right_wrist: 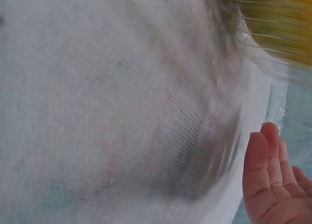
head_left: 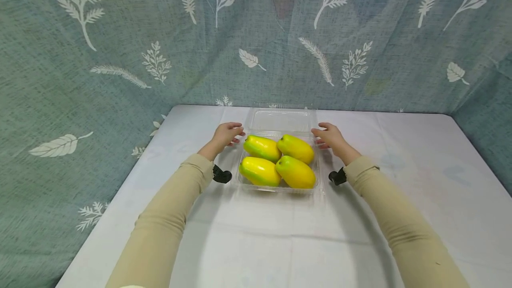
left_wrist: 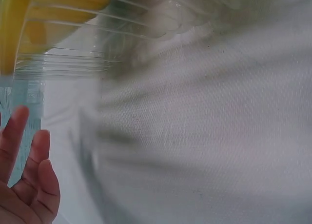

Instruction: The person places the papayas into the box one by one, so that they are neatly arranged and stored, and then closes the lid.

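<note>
A clear plastic clamshell box (head_left: 277, 189) lies on the table with its lid (head_left: 282, 120) folded back, away from me. Several smooth, oblong yellow fruits (head_left: 296, 172) with green ends, like papayas or mangoes, fill the box in two rows. My left hand (head_left: 227, 135) is beside the box's far left corner, fingers loosely bent and holding nothing. Across from it, my right hand (head_left: 330, 137) is at the far right corner, also holding nothing. In the left wrist view the left fingers (left_wrist: 41, 165) are spread below the ribbed box wall. The right fingers (right_wrist: 268, 160) appear fairly straight in the right wrist view.
A white cloth (head_left: 256, 243) covers the table under the box. Behind it hangs a blue-green curtain (head_left: 272, 57) with white leaf prints, which also runs along the left side. Dark wrist mounts (head_left: 222, 175) sit near both cuffs, beside the box.
</note>
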`<state>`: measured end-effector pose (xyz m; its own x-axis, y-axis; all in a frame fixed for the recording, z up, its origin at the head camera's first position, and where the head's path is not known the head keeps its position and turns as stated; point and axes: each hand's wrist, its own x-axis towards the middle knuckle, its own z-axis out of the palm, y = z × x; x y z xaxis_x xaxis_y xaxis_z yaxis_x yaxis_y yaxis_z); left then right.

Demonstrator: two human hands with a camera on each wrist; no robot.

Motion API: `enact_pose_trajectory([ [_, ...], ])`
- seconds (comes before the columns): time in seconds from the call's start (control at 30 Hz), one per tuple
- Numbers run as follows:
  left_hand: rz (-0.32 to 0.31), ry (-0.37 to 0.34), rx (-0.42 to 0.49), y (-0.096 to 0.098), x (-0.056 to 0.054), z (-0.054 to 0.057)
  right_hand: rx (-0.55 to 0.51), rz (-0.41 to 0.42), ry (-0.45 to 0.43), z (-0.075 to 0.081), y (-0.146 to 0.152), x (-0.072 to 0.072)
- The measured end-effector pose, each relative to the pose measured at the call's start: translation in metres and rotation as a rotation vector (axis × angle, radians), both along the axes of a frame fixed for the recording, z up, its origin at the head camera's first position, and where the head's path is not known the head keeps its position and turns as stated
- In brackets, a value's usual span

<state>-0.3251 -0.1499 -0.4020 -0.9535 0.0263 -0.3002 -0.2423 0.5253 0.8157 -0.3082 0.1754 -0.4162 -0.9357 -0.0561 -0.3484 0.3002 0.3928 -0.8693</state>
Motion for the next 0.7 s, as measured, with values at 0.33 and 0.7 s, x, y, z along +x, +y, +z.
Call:
enact_pose_trajectory([
  [0.33,-0.037,-0.003,-0.043,0.0051,-0.0049,-0.0031,0.032,-0.032,-0.079,-0.0010,-0.0052,-0.0047],
  [0.7,-0.072,0.078,-0.109,0.0076,-0.0072,-0.0002,0.001,-0.048,-0.050,-0.0032,-0.0038,-0.0072],
])
